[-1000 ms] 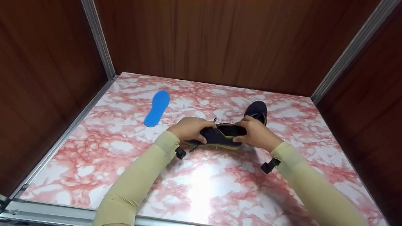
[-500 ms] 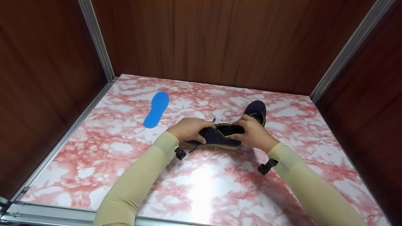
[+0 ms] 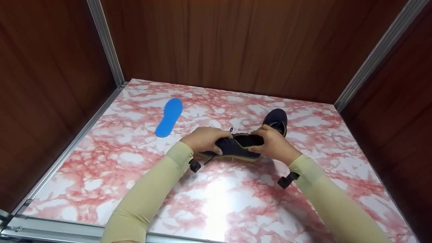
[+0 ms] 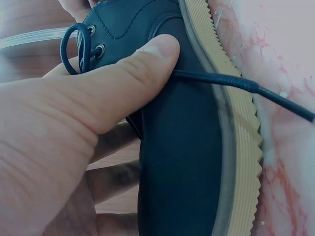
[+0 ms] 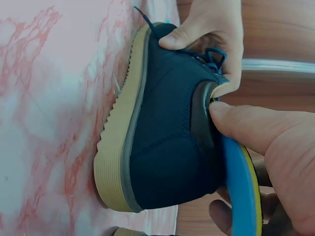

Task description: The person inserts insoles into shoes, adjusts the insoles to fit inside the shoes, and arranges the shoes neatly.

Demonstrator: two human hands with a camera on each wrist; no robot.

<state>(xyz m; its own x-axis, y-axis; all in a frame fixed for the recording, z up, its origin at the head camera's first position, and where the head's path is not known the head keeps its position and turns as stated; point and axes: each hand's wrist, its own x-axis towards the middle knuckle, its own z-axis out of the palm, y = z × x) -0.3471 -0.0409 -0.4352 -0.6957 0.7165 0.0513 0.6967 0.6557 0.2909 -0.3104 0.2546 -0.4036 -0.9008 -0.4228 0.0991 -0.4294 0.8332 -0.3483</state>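
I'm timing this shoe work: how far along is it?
Looks done: the near shoe is positioned sole-down, its front gripped by the left hand. In hand: the right hand holds an insole at the shoe's opening, a blue end sticking out; how deep it sits is hidden. Left, probably: seating it fully, then handling the loose insole on the table and the other shoe.

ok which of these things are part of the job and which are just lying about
Likely part of the job:
dark shoe, gripped by the left hand
blue insole, held by the right hand at the shoe's opening

Lying about, not held:
other insole
other shoe, beyond the right hand
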